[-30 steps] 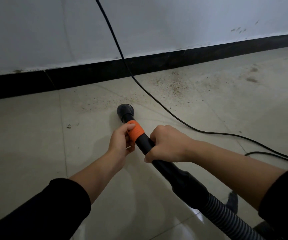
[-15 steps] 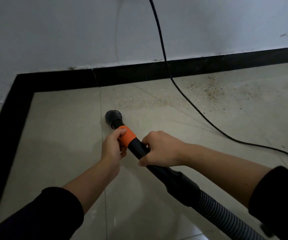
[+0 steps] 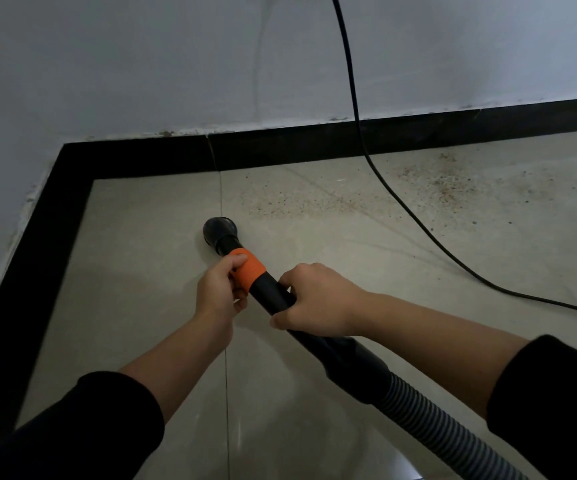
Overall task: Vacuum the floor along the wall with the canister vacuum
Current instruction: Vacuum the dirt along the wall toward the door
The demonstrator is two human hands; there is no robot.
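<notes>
A black vacuum wand [image 3: 273, 292] with an orange collar [image 3: 249, 266] points down at the beige tile floor [image 3: 141, 271]. Its round black nozzle [image 3: 219, 231] sits on the floor near the room corner. My left hand [image 3: 216, 292] grips the orange collar. My right hand [image 3: 318, 301] grips the black tube just behind it. A grey ribbed hose [image 3: 432, 414] runs from the wand to the lower right. Brown dust [image 3: 315, 202] is scattered on the floor to the right of the nozzle. The canister is out of view.
A black power cord [image 3: 356, 119] hangs down the white wall [image 3: 141, 64] and trails across the floor to the right. A black skirting board [image 3: 315, 143] runs along the back wall and down the left wall, meeting in a corner.
The view has swung left, bringing the room corner into sight. The nozzle has moved left along the floor, away from the dusty patch. Both hands keep their grip on the wand.
</notes>
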